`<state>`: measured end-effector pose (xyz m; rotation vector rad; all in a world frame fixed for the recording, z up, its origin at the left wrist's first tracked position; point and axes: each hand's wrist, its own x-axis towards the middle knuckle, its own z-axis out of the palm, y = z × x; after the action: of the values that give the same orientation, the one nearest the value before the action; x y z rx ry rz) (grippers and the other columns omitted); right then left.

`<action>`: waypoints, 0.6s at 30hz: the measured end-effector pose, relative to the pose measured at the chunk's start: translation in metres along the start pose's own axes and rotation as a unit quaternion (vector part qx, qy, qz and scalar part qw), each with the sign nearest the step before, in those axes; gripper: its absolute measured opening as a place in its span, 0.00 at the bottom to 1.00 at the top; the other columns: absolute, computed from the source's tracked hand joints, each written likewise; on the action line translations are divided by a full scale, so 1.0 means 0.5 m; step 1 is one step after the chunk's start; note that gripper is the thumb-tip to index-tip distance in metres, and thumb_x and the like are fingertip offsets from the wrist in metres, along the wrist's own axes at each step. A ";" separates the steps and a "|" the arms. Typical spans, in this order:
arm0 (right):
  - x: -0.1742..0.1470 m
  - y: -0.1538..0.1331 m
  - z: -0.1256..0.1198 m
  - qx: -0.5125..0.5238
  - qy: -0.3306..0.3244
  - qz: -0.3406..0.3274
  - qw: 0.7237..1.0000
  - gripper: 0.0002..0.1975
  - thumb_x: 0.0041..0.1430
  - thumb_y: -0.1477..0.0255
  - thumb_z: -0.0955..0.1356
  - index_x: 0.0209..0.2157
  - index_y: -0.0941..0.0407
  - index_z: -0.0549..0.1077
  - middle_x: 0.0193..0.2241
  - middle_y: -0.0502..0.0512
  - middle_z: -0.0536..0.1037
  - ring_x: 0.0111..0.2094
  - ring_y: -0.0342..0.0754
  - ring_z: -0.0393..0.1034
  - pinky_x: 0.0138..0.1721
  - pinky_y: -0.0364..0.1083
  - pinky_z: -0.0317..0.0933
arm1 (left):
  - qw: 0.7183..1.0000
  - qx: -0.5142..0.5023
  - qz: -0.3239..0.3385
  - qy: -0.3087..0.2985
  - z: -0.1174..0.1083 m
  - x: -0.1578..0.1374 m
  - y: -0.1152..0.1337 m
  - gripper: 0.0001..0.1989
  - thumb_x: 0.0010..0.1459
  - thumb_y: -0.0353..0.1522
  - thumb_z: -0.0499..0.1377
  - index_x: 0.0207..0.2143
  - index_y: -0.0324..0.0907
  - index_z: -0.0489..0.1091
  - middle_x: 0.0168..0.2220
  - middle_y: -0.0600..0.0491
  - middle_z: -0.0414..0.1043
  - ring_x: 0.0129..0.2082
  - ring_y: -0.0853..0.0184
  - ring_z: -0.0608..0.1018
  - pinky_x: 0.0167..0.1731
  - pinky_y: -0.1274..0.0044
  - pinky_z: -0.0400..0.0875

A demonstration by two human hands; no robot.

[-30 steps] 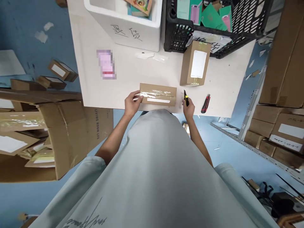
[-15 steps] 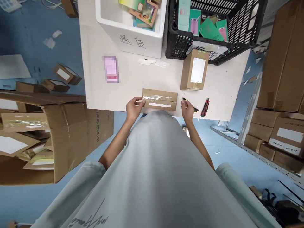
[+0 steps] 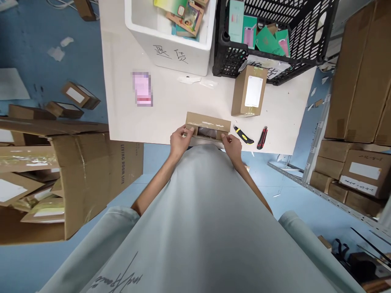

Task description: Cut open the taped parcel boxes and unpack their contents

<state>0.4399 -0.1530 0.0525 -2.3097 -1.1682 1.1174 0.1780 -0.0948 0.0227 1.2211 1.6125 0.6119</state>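
Observation:
A small cardboard box (image 3: 208,119) lies at the table's near edge, its top flaps parted and something greyish, too dim to name, showing inside. My left hand (image 3: 181,140) pinches the box at its left end. At the right end, my right hand (image 3: 231,145) has its fingers closed on a flap. Just right of that hand lies a yellow and black utility knife (image 3: 243,134), touched by neither hand. Beside it is a red and black utility knife (image 3: 262,138).
A taller labelled carton (image 3: 240,95) stands before a black plastic crate (image 3: 229,57) of green boxes. Left of the crate is a white bin (image 3: 169,61). A pink blurred item (image 3: 142,88) lies on the table (image 3: 122,122). A large carton (image 3: 88,183) of parcels stands at left.
My right hand has put down the yellow and black utility knife and moved left onto the box. The box's flaps, closed before, are now open.

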 end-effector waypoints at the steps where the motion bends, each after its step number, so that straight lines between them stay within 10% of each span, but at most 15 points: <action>1: 0.001 -0.002 0.001 -0.014 0.006 -0.017 1.000 0.21 0.76 0.51 0.67 0.45 0.51 0.85 0.43 0.59 0.89 0.47 0.60 0.85 0.55 0.57 0.76 | 1.000 0.014 -0.001 0.006 0.001 0.003 0.003 0.18 0.69 0.49 0.65 0.35 0.44 0.77 0.57 0.42 0.85 0.58 0.51 0.85 0.64 0.55 0.80; 4: 0.008 0.000 -0.003 -0.036 -0.003 -0.063 0.997 0.20 0.75 0.59 0.68 0.59 0.51 0.84 0.48 0.59 0.88 0.49 0.58 0.85 0.58 0.58 0.76 | 1.000 -0.009 -0.015 -0.010 -0.007 0.013 0.009 0.11 0.63 0.41 0.68 0.43 0.45 0.79 0.59 0.44 0.84 0.59 0.53 0.84 0.67 0.57 0.78; 10: 0.026 0.015 -0.027 -0.055 -0.054 -0.105 0.991 0.35 0.71 0.66 0.69 0.78 0.48 0.69 0.49 0.55 0.85 0.43 0.55 0.83 0.55 0.56 0.78 | 0.989 -0.013 0.035 -0.146 -0.051 0.011 -0.015 0.33 0.55 0.37 0.73 0.63 0.46 0.73 0.77 0.39 0.66 0.73 0.47 0.75 0.62 0.57 0.82; 18: 0.064 -0.020 0.003 -0.161 -0.028 -0.130 0.978 0.49 0.74 0.45 0.69 0.84 0.54 0.55 0.40 0.61 0.85 0.38 0.60 0.79 0.48 0.57 0.76 | 0.965 0.188 0.121 -0.135 -0.028 -0.003 -0.032 0.47 0.63 0.31 0.70 0.81 0.48 0.58 0.84 0.36 0.51 0.80 0.41 0.66 0.76 0.49 0.68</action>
<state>0.4448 -0.1220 0.0412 -2.2698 -1.7254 0.9609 0.1587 -0.0999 0.0158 1.7206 1.3951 0.2730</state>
